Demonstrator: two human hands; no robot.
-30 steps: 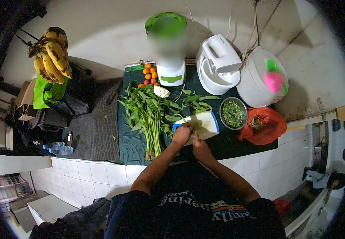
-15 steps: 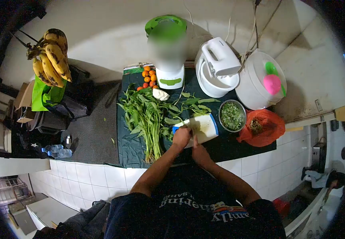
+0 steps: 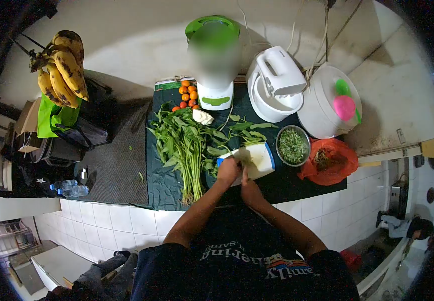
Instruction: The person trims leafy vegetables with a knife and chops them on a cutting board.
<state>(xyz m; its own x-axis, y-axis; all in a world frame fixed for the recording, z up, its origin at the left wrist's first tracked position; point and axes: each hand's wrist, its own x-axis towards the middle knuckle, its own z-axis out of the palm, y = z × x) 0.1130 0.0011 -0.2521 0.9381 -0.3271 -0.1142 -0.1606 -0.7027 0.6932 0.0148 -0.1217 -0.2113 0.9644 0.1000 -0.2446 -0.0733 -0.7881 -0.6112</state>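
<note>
My left hand (image 3: pixel 229 169) is closed over the left part of a white cutting board (image 3: pixel 261 159) with blue ends, pinching leafy green stems (image 3: pixel 221 151). Close on its right, my right hand (image 3: pixel 250 189) is closed with the index finger stretched forward, on what looks like a knife; the blade is mostly hidden between the hands. Left of the board lies a big bunch of long-stemmed leafy greens (image 3: pixel 189 150). More loose leaves (image 3: pixel 247 131) are strewn behind the board. A metal bowl of chopped greens (image 3: pixel 292 145) stands to the right.
Behind are small orange fruits (image 3: pixel 185 97), a white block (image 3: pixel 202 117), a blender (image 3: pixel 215 95), a hand mixer with bowl (image 3: pixel 278 75) and a large white appliance (image 3: pixel 322 108). A red plastic bag (image 3: pixel 340 163) sits at the right edge. Bananas (image 3: pixel 65 75) hang left; another person's legs (image 3: pixel 109 273) show lower left.
Both my hands keep nearly the same place and grip on the board. The view has shifted slightly. At the lower left, the other person's legs have changed position.
</note>
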